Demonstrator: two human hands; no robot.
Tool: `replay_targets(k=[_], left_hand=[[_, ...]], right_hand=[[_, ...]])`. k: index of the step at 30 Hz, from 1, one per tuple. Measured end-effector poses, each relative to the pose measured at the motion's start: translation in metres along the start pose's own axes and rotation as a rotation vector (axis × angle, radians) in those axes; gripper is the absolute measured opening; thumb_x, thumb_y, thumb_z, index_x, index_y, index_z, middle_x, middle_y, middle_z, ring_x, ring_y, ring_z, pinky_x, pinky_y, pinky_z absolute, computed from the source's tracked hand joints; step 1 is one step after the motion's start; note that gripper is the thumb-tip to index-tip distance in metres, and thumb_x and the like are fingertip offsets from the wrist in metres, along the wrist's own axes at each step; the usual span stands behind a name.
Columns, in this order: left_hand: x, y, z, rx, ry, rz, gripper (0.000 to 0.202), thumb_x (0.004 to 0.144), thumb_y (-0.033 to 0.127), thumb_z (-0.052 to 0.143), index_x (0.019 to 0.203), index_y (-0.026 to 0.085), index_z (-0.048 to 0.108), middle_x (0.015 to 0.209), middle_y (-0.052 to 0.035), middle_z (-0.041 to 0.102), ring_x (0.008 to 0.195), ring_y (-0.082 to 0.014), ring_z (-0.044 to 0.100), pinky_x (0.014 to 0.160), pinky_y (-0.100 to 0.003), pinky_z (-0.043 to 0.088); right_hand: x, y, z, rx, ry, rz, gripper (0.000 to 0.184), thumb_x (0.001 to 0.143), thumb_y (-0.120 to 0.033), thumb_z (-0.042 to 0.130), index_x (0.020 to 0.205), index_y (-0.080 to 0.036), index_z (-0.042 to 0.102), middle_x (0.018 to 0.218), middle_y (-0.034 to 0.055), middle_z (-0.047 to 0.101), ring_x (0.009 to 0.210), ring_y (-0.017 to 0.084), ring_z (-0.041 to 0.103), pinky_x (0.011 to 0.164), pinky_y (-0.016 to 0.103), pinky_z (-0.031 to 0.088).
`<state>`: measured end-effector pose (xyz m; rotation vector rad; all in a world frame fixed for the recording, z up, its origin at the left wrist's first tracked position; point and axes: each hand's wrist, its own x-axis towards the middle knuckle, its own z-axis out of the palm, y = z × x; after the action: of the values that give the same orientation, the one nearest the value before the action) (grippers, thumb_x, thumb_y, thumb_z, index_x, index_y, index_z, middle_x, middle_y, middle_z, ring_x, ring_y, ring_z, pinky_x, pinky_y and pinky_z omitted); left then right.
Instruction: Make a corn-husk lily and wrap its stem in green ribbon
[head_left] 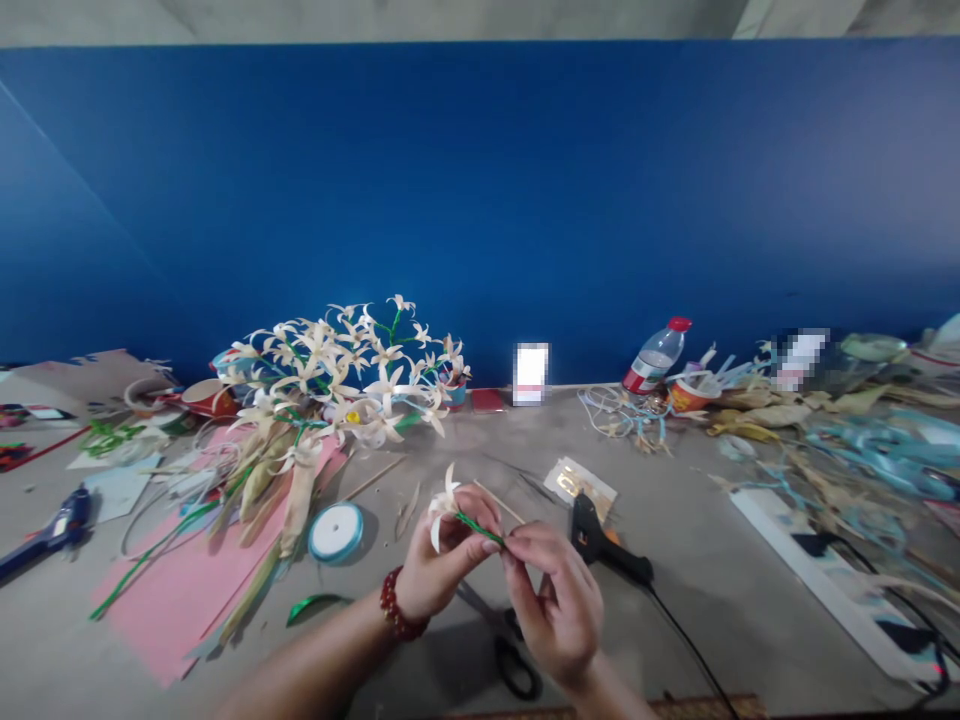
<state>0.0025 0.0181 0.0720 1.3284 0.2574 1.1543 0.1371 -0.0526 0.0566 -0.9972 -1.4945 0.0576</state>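
A small artificial flower (445, 505) with cream petals and a green-wrapped stem is held between my two hands. My left hand (442, 560), with a dark red bead bracelet at the wrist, grips the stem just below the petals. The fingertips of my right hand (555, 595) pinch the stem's lower end. Scissors (517, 668) lie under my hands, partly hidden by them. To the right of my right hand rests a black glue gun (609, 545). A spool of pale blue ribbon (335, 532) lies left of my left hand, and a green ribbon piece (315, 606) is nearby.
A large bunch of similar flowers (352, 365) stands at the back left, near pink paper (172, 600). A blue glue gun (56, 535) lies far left. On the right are a power strip (810, 580), a bottle (656, 355) and tangled blue strands (892, 450).
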Motion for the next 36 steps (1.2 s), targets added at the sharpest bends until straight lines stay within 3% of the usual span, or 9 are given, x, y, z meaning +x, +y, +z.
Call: replay_targets(k=[9,16,19,23,27,30,32,36], left_hand=[[-0.002,0.002,-0.001,-0.01,-0.006,0.0,0.006,0.085,0.023,0.068,0.089,0.017,0.069,0.089,-0.0065,0.062,0.085,-0.0194,0.059,0.074,-0.031,0.047],[0.0,-0.005,0.001,-0.088,0.079,-0.045,0.01,0.083,0.028,0.071,0.084,0.019,0.072,0.084,-0.0045,0.06,0.08,-0.0181,0.057,0.074,-0.031,0.046],[0.002,-0.005,0.005,-0.153,0.129,-0.087,0.011,0.081,0.03,0.072,0.08,0.019,0.071,0.079,-0.0026,0.059,0.076,-0.0162,0.056,0.073,-0.03,0.046],[0.004,-0.005,0.003,-0.092,0.195,-0.118,0.012,0.078,0.029,0.075,0.076,0.018,0.071,0.078,-0.0032,0.061,0.075,-0.0162,0.057,0.069,-0.028,0.048],[0.006,-0.008,-0.003,-0.076,0.236,-0.151,0.009,0.077,0.027,0.076,0.078,0.018,0.073,0.083,-0.0039,0.062,0.075,-0.0156,0.058,0.066,-0.027,0.05],[0.007,-0.013,-0.003,-0.085,0.24,-0.193,0.009,0.077,0.026,0.076,0.079,0.018,0.073,0.082,-0.0039,0.063,0.075,-0.0157,0.058,0.066,-0.027,0.051],[0.008,-0.017,-0.002,-0.09,0.232,-0.215,0.009,0.077,0.026,0.076,0.08,0.018,0.072,0.081,-0.0037,0.064,0.075,-0.0156,0.058,0.066,-0.027,0.051],[0.007,-0.02,-0.001,-0.082,0.217,-0.252,0.012,0.077,0.026,0.076,0.078,0.016,0.07,0.08,-0.0034,0.064,0.073,-0.0149,0.058,0.067,-0.028,0.051]], right_hand=[[0.001,-0.002,-0.004,-0.02,-0.006,-0.013,0.037,0.082,-0.001,0.057,0.109,-0.025,0.063,0.086,0.0058,0.07,0.078,0.021,0.068,0.069,0.034,0.056],[-0.001,-0.004,0.0,0.073,0.015,0.128,0.024,0.087,-0.005,0.057,0.099,-0.024,0.061,0.085,0.0036,0.065,0.079,0.018,0.065,0.07,0.03,0.054],[-0.006,-0.003,-0.004,0.086,-0.045,0.199,0.021,0.09,-0.01,0.056,0.105,-0.024,0.059,0.091,0.0045,0.065,0.077,0.017,0.064,0.069,0.027,0.054],[-0.019,0.022,-0.036,-0.116,-0.221,0.251,0.031,0.09,-0.02,0.059,0.121,-0.023,0.055,0.104,0.0073,0.065,0.074,0.016,0.064,0.072,0.031,0.056],[-0.042,0.069,-0.096,-0.572,-0.205,0.347,0.023,0.09,-0.023,0.056,0.113,-0.021,0.06,0.109,0.0115,0.066,0.095,0.026,0.065,0.084,0.041,0.055],[-0.058,0.096,-0.131,-0.769,-0.379,0.41,0.032,0.085,-0.021,0.055,0.116,-0.021,0.062,0.118,0.013,0.065,0.111,0.032,0.06,0.096,0.051,0.049],[-0.064,0.107,-0.142,-0.813,-0.465,0.445,0.04,0.084,-0.021,0.055,0.123,-0.02,0.06,0.126,0.0144,0.062,0.115,0.033,0.058,0.097,0.051,0.049],[-0.058,0.116,-0.145,-0.796,-0.614,0.446,0.047,0.086,-0.027,0.055,0.133,-0.02,0.055,0.138,0.0146,0.054,0.125,0.032,0.051,0.102,0.05,0.045]])
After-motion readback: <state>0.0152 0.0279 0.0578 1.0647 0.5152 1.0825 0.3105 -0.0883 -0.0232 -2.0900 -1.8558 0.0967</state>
